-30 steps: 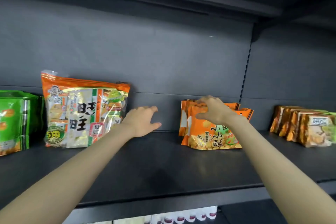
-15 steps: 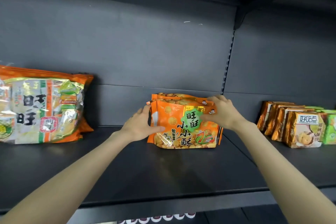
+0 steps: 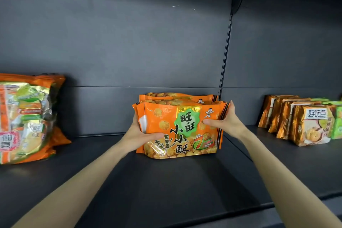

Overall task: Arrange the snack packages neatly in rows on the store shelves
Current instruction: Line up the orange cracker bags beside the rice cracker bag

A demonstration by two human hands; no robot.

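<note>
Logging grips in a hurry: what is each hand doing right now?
Left hand: grips the left end of the orange snack bags.
Right hand: grips their right end, thumb on the front.

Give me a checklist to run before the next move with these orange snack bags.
Left hand grips the orange bags' left edge: ok.
Right hand grips their right edge: ok.
Labels upright, facing forward: ok.
Gap to large bag at left, packet row at right: ok.
Bare shelf in front of the stack: ok.
Rear ones squared behind the front: cannot tell.
</note>
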